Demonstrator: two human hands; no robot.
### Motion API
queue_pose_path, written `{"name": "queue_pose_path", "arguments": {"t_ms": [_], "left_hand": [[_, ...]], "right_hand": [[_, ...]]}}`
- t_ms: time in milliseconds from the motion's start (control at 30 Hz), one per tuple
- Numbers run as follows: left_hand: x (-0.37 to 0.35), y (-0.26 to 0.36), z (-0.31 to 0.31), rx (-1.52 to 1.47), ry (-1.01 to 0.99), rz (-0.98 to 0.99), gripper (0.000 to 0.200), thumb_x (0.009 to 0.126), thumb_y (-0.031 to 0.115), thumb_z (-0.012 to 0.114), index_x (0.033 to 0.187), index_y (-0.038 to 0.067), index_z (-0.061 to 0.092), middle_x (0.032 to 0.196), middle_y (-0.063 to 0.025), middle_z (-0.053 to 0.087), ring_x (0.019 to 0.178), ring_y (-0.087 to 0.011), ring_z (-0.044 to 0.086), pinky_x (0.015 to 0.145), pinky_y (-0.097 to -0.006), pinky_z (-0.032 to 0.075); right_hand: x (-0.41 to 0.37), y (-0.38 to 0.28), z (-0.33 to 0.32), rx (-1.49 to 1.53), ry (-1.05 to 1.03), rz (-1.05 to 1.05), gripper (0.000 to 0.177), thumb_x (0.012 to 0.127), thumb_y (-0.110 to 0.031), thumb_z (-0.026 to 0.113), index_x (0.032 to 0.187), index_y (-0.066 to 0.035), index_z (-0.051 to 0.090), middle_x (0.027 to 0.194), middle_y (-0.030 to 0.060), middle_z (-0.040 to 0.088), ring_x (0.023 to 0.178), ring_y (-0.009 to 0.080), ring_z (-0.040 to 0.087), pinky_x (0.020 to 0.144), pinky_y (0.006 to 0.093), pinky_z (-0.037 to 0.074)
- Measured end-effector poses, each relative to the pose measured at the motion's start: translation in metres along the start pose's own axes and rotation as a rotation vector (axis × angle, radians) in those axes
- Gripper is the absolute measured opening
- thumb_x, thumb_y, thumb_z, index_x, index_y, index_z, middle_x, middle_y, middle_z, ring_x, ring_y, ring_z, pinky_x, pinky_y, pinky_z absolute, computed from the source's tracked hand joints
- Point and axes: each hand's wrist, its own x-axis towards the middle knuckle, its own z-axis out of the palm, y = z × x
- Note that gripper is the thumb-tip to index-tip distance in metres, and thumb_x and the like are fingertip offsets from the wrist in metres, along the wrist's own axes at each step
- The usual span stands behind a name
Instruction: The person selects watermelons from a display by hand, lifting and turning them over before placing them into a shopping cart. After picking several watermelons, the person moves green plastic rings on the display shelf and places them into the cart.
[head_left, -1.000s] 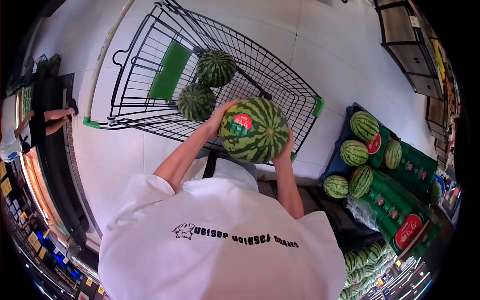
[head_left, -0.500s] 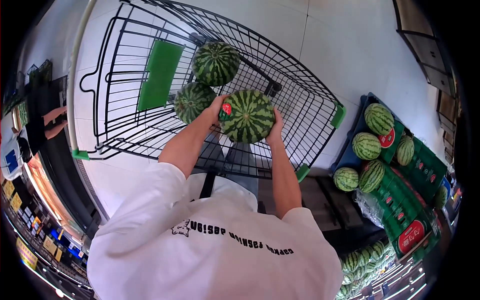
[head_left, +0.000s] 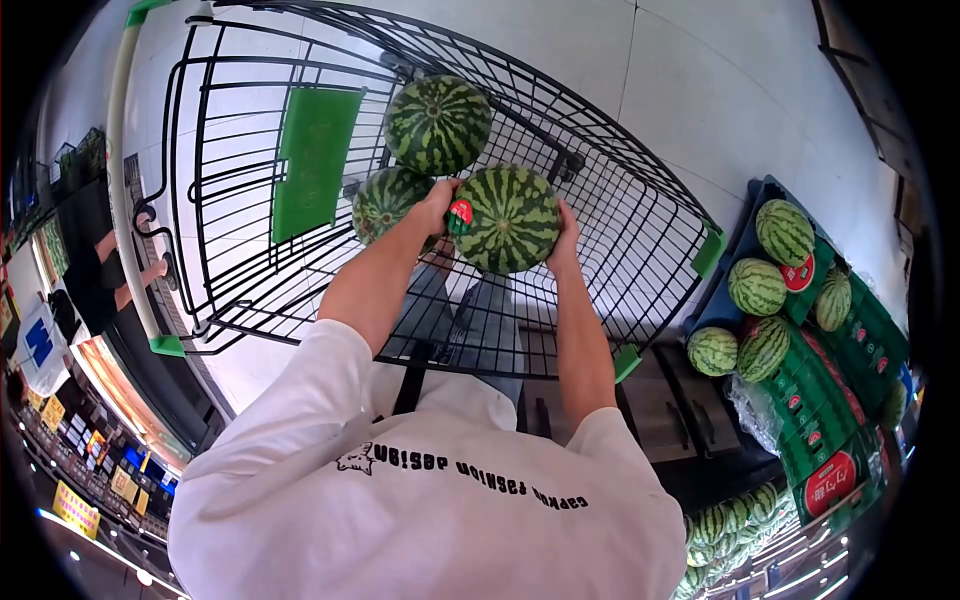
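Between my two hands is a dark-striped watermelon (head_left: 506, 225) with a red and green sticker on its left side. My left hand (head_left: 438, 207) grips its left side, and my right hand (head_left: 565, 238) wraps round the right. Its fingertips are partly hidden behind the fruit. Both arms reach over the near side of a black wire shopping cart (head_left: 640, 215). Two more watermelons are in the cart: an upper one (head_left: 438, 125) and a lower one (head_left: 385, 200), which my left hand and wrist partly cover.
A green panel (head_left: 318, 165) is fixed inside the cart, near the pale handle bar (head_left: 125, 200). To the right, several lighter watermelons (head_left: 757, 287) rest on green boxes (head_left: 815, 400). More watermelons (head_left: 730, 525) are piled at lower right. Another person (head_left: 90, 260) stands at far left.
The held watermelon has moved slightly up and right in view, along with my hands. The view has shifted, so the cart looks larger and the boxes sit farther right. Both hands keep their grip.
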Motion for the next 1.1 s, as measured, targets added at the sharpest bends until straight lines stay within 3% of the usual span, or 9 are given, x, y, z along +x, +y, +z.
{"name": "queue_pose_path", "arguments": {"t_ms": [133, 233, 433, 567, 667, 867, 967, 1000, 1100], "left_hand": [[0.007, 0.004, 0.002, -0.019, 0.031, 0.009, 0.043, 0.102, 0.033, 0.036, 0.119, 0.003, 0.062, 0.122, -0.0134, 0.067, 0.104, -0.0245, 0.066, 0.099, -0.0392, 0.05], [0.005, 0.007, 0.002, 0.003, 0.067, 0.009, 0.041, 0.103, 0.031, 0.037, 0.121, 0.003, 0.061, 0.122, -0.0136, 0.067, 0.106, -0.0236, 0.065, 0.099, -0.038, 0.05], [0.002, 0.017, -0.006, 0.139, -0.002, 0.009, 0.038, 0.105, 0.024, 0.037, 0.125, 0.002, 0.06, 0.124, -0.0119, 0.066, 0.111, -0.0212, 0.063, 0.101, -0.037, 0.049], [0.009, 0.008, -0.006, 0.16, 0.076, 0.056, 0.037, 0.106, 0.024, 0.039, 0.129, 0.003, 0.058, 0.13, -0.0115, 0.062, 0.115, -0.0218, 0.059, 0.103, -0.0368, 0.046], [0.001, 0.005, -0.016, 0.052, 0.041, 0.119, 0.039, 0.107, 0.026, 0.038, 0.134, 0.002, 0.055, 0.134, -0.0106, 0.059, 0.124, -0.0225, 0.054, 0.111, -0.0386, 0.039], [-0.076, 0.008, 0.004, 0.273, 0.041, 0.222, 0.05, 0.106, 0.031, 0.042, 0.145, 0.0, 0.045, 0.149, -0.0098, 0.048, 0.141, -0.0217, 0.037, 0.121, -0.0393, 0.019], [-0.091, -0.003, -0.011, 0.386, 0.041, 0.323, 0.057, 0.104, 0.032, 0.046, 0.151, 0.0, 0.037, 0.154, -0.0109, 0.042, 0.144, -0.0236, 0.035, 0.121, -0.0377, 0.019], [-0.088, -0.013, -0.02, 0.394, 0.127, 0.372, 0.059, 0.099, 0.026, 0.055, 0.149, -0.002, 0.04, 0.151, -0.0143, 0.046, 0.142, -0.024, 0.038, 0.116, -0.0355, 0.029], [-0.113, -0.027, -0.013, 0.415, 0.246, 0.471, 0.066, 0.092, 0.017, 0.063, 0.149, -0.004, 0.038, 0.15, -0.0179, 0.046, 0.139, -0.0267, 0.043, 0.113, -0.035, 0.033]], "right_hand": [[0.002, -0.002, 0.006, 0.005, 0.051, -0.017, 0.054, 0.098, -0.044, 0.053, 0.139, -0.009, 0.056, 0.135, 0.0087, 0.059, 0.121, 0.0239, 0.055, 0.103, 0.0351, 0.044], [0.01, -0.001, 0.006, 0.005, 0.15, -0.001, 0.048, 0.098, -0.044, 0.054, 0.126, -0.005, 0.062, 0.123, 0.0088, 0.064, 0.112, 0.0236, 0.06, 0.096, 0.0377, 0.049], [0.011, 0.0, 0.008, -0.018, 0.057, -0.051, 0.051, 0.099, -0.043, 0.051, 0.135, -0.007, 0.059, 0.132, 0.0085, 0.061, 0.118, 0.0238, 0.058, 0.101, 0.0372, 0.046], [0.004, 0.003, 0.012, -0.025, 0.055, -0.095, 0.063, 0.095, -0.048, 0.056, 0.144, -0.009, 0.052, 0.138, 0.0099, 0.056, 0.125, 0.026, 0.052, 0.107, 0.0353, 0.04], [0.002, 0.005, 0.018, -0.048, 0.057, -0.114, 0.06, 0.098, -0.047, 0.052, 0.144, -0.009, 0.052, 0.139, 0.0087, 0.056, 0.125, 0.0236, 0.052, 0.107, 0.0349, 0.04], [0.003, 0.011, 0.021, -0.192, 0.13, -0.073, 0.066, 0.099, -0.056, 0.048, 0.148, -0.011, 0.045, 0.148, 0.0099, 0.046, 0.132, 0.0242, 0.045, 0.111, 0.0363, 0.035], [-0.001, 0.011, 0.021, -0.24, 0.173, -0.04, 0.069, 0.1, -0.055, 0.044, 0.153, -0.012, 0.039, 0.147, 0.0102, 0.047, 0.132, 0.0253, 0.044, 0.112, 0.0351, 0.031], [0.0, 0.012, 0.018, -0.272, 0.17, -0.012, 0.072, 0.101, -0.056, 0.043, 0.156, -0.012, 0.032, 0.152, 0.0113, 0.041, 0.137, 0.0261, 0.04, 0.114, 0.0355, 0.028], [-0.014, 0.006, 0.028, -0.319, 0.169, -0.05, 0.073, 0.102, -0.055, 0.041, 0.159, -0.013, 0.025, 0.158, 0.0123, 0.034, 0.142, 0.0266, 0.035, 0.116, 0.0349, 0.026]]}}
